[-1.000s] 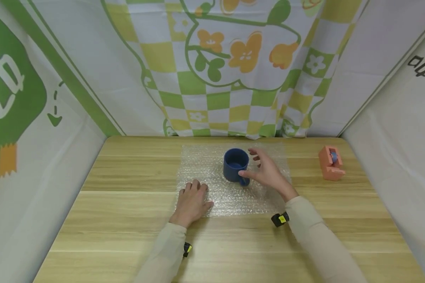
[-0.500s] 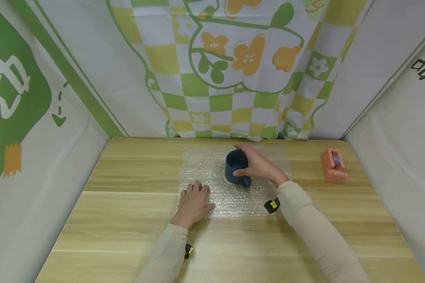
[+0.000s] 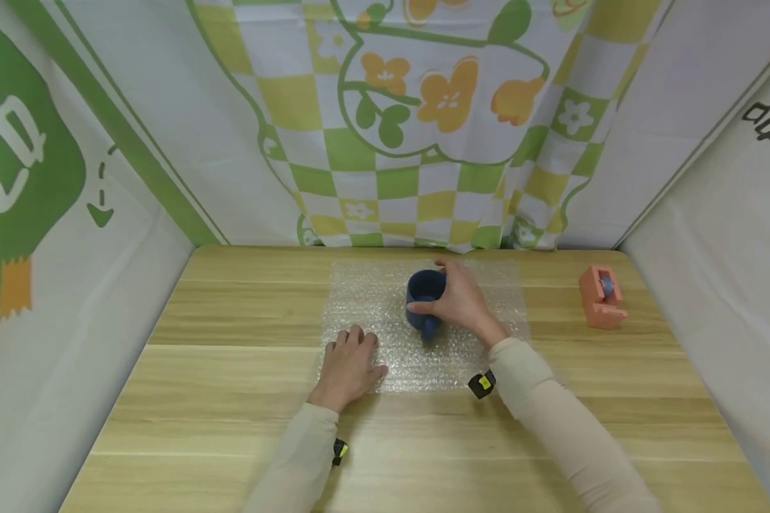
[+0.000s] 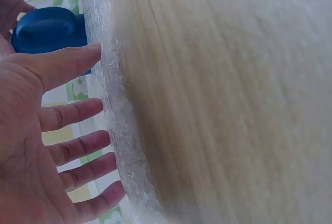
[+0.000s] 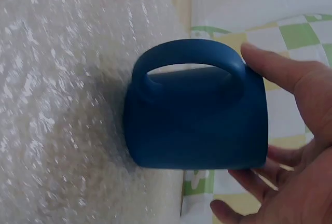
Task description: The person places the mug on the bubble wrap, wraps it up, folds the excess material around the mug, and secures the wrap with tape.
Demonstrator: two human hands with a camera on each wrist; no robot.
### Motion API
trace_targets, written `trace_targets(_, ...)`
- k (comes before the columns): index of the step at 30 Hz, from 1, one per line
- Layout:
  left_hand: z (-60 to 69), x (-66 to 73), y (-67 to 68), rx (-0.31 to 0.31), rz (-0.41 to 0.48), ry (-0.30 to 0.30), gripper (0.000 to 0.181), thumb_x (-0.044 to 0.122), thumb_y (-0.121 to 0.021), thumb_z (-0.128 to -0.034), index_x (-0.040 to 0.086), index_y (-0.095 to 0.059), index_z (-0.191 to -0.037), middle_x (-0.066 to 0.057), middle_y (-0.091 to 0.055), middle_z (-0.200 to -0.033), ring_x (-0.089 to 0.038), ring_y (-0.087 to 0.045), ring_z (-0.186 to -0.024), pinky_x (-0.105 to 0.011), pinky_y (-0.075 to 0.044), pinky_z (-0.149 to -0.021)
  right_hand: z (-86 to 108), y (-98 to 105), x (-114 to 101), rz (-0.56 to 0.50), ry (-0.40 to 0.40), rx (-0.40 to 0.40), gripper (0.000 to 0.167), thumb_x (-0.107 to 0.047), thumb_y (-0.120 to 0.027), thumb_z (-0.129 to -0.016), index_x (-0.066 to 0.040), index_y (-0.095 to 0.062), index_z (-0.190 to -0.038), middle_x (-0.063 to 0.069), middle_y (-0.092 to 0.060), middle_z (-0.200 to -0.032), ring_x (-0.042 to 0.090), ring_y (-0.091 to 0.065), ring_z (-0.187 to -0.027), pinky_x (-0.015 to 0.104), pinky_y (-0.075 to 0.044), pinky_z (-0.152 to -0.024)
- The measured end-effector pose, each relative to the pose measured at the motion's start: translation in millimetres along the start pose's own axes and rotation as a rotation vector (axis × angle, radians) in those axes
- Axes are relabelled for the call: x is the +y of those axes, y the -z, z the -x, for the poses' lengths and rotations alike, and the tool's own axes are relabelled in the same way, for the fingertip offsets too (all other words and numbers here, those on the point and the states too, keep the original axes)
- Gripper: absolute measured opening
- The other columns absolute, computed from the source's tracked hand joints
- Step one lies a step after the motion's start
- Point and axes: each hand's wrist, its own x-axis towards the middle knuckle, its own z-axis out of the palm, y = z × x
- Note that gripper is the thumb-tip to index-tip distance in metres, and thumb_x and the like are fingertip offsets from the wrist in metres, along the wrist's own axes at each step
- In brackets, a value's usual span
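A blue mug (image 3: pixel 426 285) stands upright on a sheet of bubble wrap (image 3: pixel 423 367). My right hand (image 3: pixel 462 296) holds it near the rim, with the thumb on the near side and the fingers round the far side. In the right wrist view the mug's handle (image 5: pixel 192 50) faces the camera, and the fingers lie by the rim end. To the left, my left hand (image 3: pixel 346 367) rests its spread fingertips on the wrap's left part, holding nothing. The left wrist view shows those fingers (image 4: pixel 78 146) touching the sheet, with the mug beyond the thumb.
An orange tape dispenser (image 3: pixel 599 299) with a blue roll stands on the right of the wooden table (image 3: pixel 231 406). A checked, flowered curtain (image 3: pixel 398 178) hangs behind the table's back edge. Printed white cloth walls stand on both sides.
My right hand has come in from the right and taken hold of the mug. The mug has turned slightly, its handle swinging left toward me. My left hand has stayed put.
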Motion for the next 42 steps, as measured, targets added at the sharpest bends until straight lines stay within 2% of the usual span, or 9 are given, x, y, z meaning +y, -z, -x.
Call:
trace_targets(6, -0.6, -0.6, 0.3, -0.005, 0.006, 0.001, 0.047, 0.038, -0.080, -0.0869, 0.007, -0.064, -0.119, -0.015, -0.055, -0.117, -0.036, -0.052, -0.110, -0.052, -0.048, -0.089, 4.9, -1, 4, -0.060, 0.007, 0.014, 0.104, -0.046, -0.089, -0.075, -0.005, -0.035, -0.154, 0.022, -0.043, -0.149, 0.040, -0.043, -0.135, 0.056, -0.041, -0.107)
trace_targets(10, -0.8, -0.5, 1.4, -0.007, 0.015, 0.003, 0.048, 0.038, -0.080, -0.0864, 0.007, -0.065, -0.120, -0.014, -0.054, -0.116, -0.036, -0.052, -0.109, -0.052, -0.047, -0.090, 12.7, 6, 14, -0.118, 0.037, -0.014, 0.107, -0.044, -0.089, -0.076, -0.004, -0.030, -0.156, 0.021, -0.041, -0.152, 0.040, -0.042, -0.136, 0.056, -0.041, -0.107)
trace_targets(14, -1.3, -0.5, 2.6, -0.003, 0.019, 0.003, 0.049, 0.038, -0.080, -0.0860, 0.007, -0.065, -0.121, -0.014, -0.055, -0.116, -0.035, -0.052, -0.109, -0.051, -0.048, -0.089, 25.1, 18, 27, -0.112, 0.071, -0.036, 0.110, -0.046, -0.090, -0.074, -0.004, -0.030, -0.156, 0.022, -0.041, -0.153, 0.043, -0.041, -0.138, 0.058, -0.039, -0.109)
trace_targets(19, -1.9, -1.1, 2.1, -0.005, 0.024, -0.001, 0.049, 0.038, -0.080, -0.0861, 0.007, -0.065, -0.120, -0.014, -0.055, -0.116, -0.034, -0.052, -0.109, -0.051, -0.048, -0.089, 48.9, 35, 51, 0.071, 0.137, -0.108, 0.106, -0.039, -0.094, -0.070, -0.001, -0.039, -0.151, 0.025, -0.044, -0.150, 0.046, -0.040, -0.137, 0.064, -0.033, -0.110)
trace_targets(24, -2.3, -1.8, 2.6, -0.004, 0.016, -0.002, 0.049, 0.039, -0.080, -0.0860, 0.007, -0.065, -0.120, -0.014, -0.055, -0.117, -0.035, -0.052, -0.109, -0.051, -0.048, -0.089, 72.3, 49, 72, 0.301, 0.190, -0.213, 0.106, -0.044, -0.097, -0.062, -0.001, -0.048, -0.145, 0.027, -0.049, -0.143, 0.049, -0.043, -0.132, 0.072, -0.035, -0.102)
trace_targets(30, -1.9, -2.5, 1.9, 0.000, 0.014, -0.003, 0.048, 0.039, -0.080, -0.0858, 0.007, -0.065, -0.119, -0.014, -0.055, -0.115, -0.035, -0.052, -0.108, -0.050, -0.047, -0.087, 96.9, 59, 95, 0.494, 0.245, -0.311, 0.105, -0.041, -0.100, -0.055, -0.003, -0.054, -0.141, 0.024, -0.051, -0.143, 0.049, -0.043, -0.132, 0.076, -0.033, -0.101)
trace_targets(34, -1.2, -3.2, 0.5, 0.001, 0.009, -0.005, 0.047, 0.039, -0.080, -0.0857, 0.007, -0.065, -0.117, -0.014, -0.054, -0.114, -0.034, -0.052, -0.106, -0.049, -0.047, -0.085, 106.4, 59, 106, 0.562, 0.248, -0.335, 0.098, -0.033, -0.100, -0.055, -0.006, -0.057, -0.138, 0.021, -0.054, -0.140, 0.047, -0.049, -0.128, 0.078, -0.035, -0.098)
trace_targets(38, -0.5, -3.5, -0.1, 0.001, 0.009, -0.005, 0.046, 0.039, -0.080, -0.0860, 0.008, -0.065, -0.116, -0.014, -0.054, -0.113, -0.034, -0.051, -0.105, -0.048, -0.047, -0.084, 108.2, 58, 112, 0.556, 0.261, -0.323, 0.088, -0.026, -0.098, -0.059, -0.007, -0.060, -0.137, 0.022, -0.055, -0.139, 0.048, -0.054, -0.123, 0.074, -0.041, -0.095)
trace_targets(42, -0.5, -3.5, -0.7, -0.001, 0.014, -0.002, 0.046, 0.039, -0.080, -0.0860, 0.008, -0.065, -0.117, -0.014, -0.055, -0.115, -0.034, -0.051, -0.106, -0.049, -0.047, -0.086, 108.3, 60, 115, 0.539, 0.312, -0.289, 0.071, -0.020, -0.094, -0.066, -0.006, -0.067, -0.130, 0.023, -0.059, -0.135, 0.048, -0.057, -0.119, 0.067, -0.046, -0.094)
